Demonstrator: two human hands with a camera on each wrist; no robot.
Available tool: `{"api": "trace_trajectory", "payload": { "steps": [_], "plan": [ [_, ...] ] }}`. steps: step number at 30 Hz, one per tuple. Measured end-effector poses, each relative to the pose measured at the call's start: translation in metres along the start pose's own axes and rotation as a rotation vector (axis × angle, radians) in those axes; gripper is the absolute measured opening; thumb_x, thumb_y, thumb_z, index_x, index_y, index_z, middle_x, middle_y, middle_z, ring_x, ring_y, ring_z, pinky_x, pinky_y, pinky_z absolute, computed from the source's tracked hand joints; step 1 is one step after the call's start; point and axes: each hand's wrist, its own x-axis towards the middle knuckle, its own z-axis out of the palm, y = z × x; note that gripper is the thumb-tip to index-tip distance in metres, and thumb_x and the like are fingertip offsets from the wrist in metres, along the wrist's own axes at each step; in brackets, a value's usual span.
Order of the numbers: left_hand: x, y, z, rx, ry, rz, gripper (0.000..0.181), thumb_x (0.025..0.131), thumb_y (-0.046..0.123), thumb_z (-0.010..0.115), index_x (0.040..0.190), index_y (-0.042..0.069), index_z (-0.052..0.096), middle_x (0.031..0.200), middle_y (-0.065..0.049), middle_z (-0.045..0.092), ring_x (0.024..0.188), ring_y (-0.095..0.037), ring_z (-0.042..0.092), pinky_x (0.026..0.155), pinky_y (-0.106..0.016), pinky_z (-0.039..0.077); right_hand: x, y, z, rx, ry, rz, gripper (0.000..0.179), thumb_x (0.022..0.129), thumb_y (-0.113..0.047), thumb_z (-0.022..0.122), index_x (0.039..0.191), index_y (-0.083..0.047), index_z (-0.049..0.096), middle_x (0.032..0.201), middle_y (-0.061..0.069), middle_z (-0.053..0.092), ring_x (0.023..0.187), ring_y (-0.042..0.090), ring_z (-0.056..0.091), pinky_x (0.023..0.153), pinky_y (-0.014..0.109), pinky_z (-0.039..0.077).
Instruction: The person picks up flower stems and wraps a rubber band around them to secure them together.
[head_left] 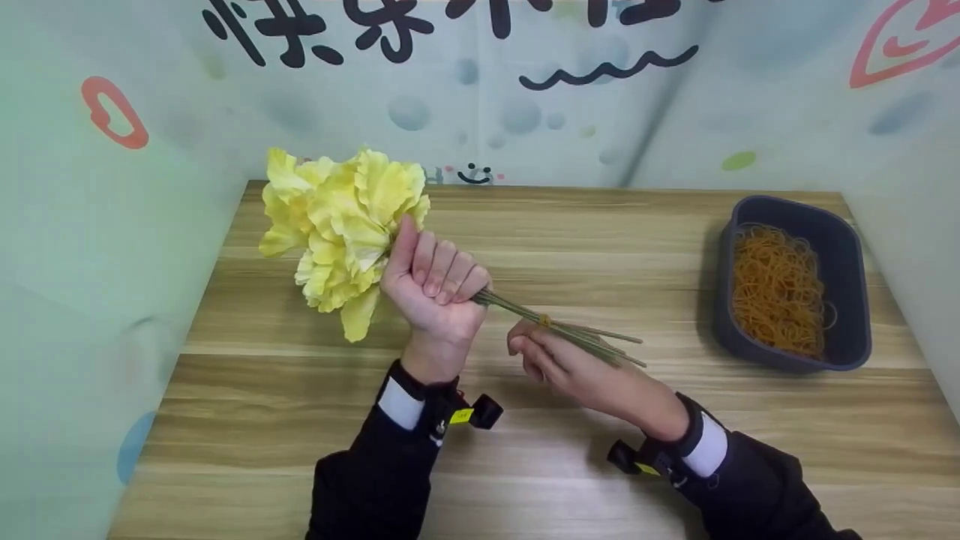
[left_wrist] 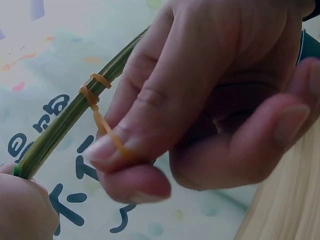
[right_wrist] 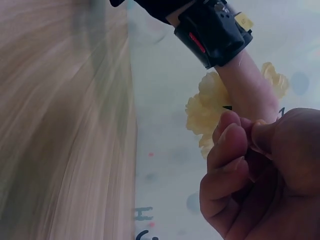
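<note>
In the head view a bunch of yellow artificial flowers [head_left: 345, 225] leans to the upper left, held above the table. My left hand [head_left: 442, 292] grips its green stems [head_left: 517, 306] just below the blooms, thumb pointing up along them. My right hand [head_left: 577, 367] is beside the lower stems. Seen from the left wrist, an orange rubber band [left_wrist: 90, 94] is wound around the stems, and a stretched loop of it runs to the right thumb and forefinger, which pinch it. The right hand's other fingers are bent. Loose stem ends stick out past the band.
A dark blue plastic container [head_left: 847, 300] stands at the right of the wooden table [head_left: 300, 420], holding a heap of orange rubber bands [head_left: 780, 292]. Behind the table hangs a printed backdrop [head_left: 480, 112] with black lettering. Both wrists wear small black cameras.
</note>
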Motion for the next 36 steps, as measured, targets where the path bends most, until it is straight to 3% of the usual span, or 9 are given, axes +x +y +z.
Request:
{"api": "trace_trajectory", "payload": {
  "steps": [3,8,23,32,36],
  "plan": [
    [0.002,0.001,-0.002,0.033,0.047,0.027,0.068,0.122,0.049,0.007,0.062,0.023,0.02,0.049,0.008,0.018,0.045,-0.006,0.006,0.047,-0.018,0.002,0.001,-0.001,0.001,0.048,0.016,0.007,0.023,0.121,-0.006,0.042,0.114,0.006,0.06,0.085,0.007,0.059,0.082,0.004,0.052,0.081,0.027,0.054],
    [0.003,0.002,-0.004,0.063,0.113,0.054,0.071,0.123,0.048,0.012,0.059,0.021,0.024,0.046,0.007,0.022,0.045,-0.006,0.005,0.048,-0.018,0.001,-0.001,-0.002,-0.002,-0.042,0.013,0.014,0.024,0.122,-0.01,0.043,0.115,0.003,0.062,0.086,0.003,0.059,0.082,0.001,0.051,0.08,0.028,0.057],
    [0.007,0.012,-0.006,0.071,0.137,0.131,0.072,0.124,0.046,0.015,0.058,0.021,0.026,0.046,0.007,0.023,0.046,-0.006,0.007,0.048,-0.018,0.0,-0.013,-0.017,-0.003,-0.254,0.104,0.043,0.024,0.124,-0.025,0.043,0.113,-0.014,0.061,0.081,-0.007,0.062,0.074,-0.001,0.056,0.071,0.029,0.06],
    [0.008,0.017,-0.005,0.069,0.163,0.161,0.072,0.124,0.046,0.018,0.057,0.021,0.027,0.044,0.006,0.025,0.044,-0.006,0.009,0.048,-0.017,0.0,-0.015,-0.018,-0.003,-0.356,0.183,-0.003,0.022,0.123,-0.023,0.048,0.109,-0.016,0.063,0.077,-0.009,0.063,0.072,0.002,0.061,0.074,0.036,0.062],
    [0.009,0.018,-0.003,0.063,0.159,0.163,0.071,0.124,0.046,0.018,0.058,0.021,0.025,0.044,0.006,0.024,0.044,-0.006,0.009,0.048,-0.017,0.001,-0.017,-0.018,-0.006,-0.362,0.219,-0.027,0.02,0.122,-0.021,0.052,0.108,-0.015,0.065,0.075,-0.008,0.062,0.07,0.001,0.057,0.071,0.033,0.059]
  ]
}}
